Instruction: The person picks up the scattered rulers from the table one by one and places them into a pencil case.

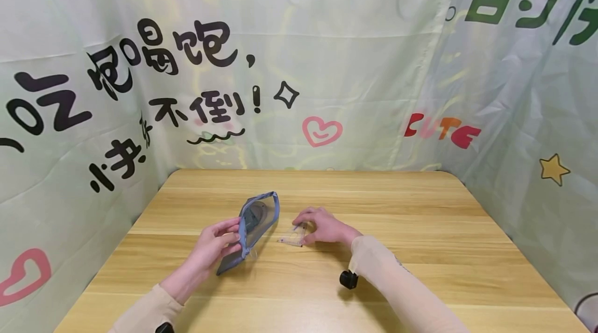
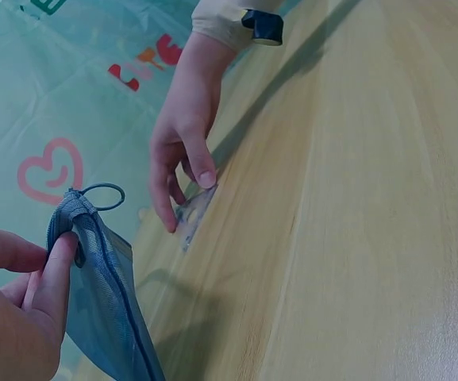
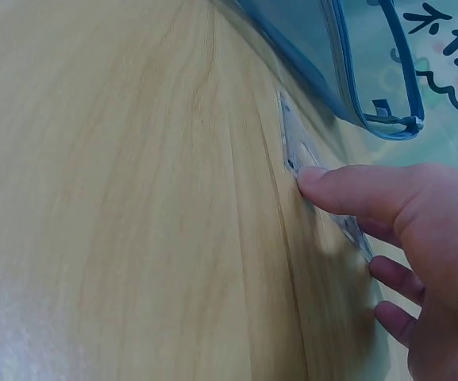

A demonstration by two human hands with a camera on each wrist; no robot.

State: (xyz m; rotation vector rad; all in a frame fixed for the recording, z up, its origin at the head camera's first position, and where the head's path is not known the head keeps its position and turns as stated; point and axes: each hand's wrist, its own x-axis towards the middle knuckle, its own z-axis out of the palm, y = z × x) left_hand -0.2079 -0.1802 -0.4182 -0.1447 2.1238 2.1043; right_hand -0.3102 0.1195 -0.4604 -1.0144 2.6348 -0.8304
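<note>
A blue mesh zip pouch (image 1: 263,218) is held up by my left hand (image 1: 212,250), whose thumb and fingers pinch its rim. Its mouth gapes toward the right, and a dark shape shows inside. A small loop (image 2: 104,196) sticks out from the pouch's end in the left wrist view. My right hand (image 1: 327,226) grips a clear plastic set square (image 1: 291,239), thumb on one edge and fingertips at the opposite side. The set square (image 3: 296,139) lies low over the table, just right of the pouch, partly covered by the thumb in the right wrist view.
The wooden table (image 1: 420,229) spreads around both hands. Printed cloth curtains (image 1: 364,73) hang behind it and along both sides. A black wrist camera (image 1: 348,279) is strapped under the right sleeve.
</note>
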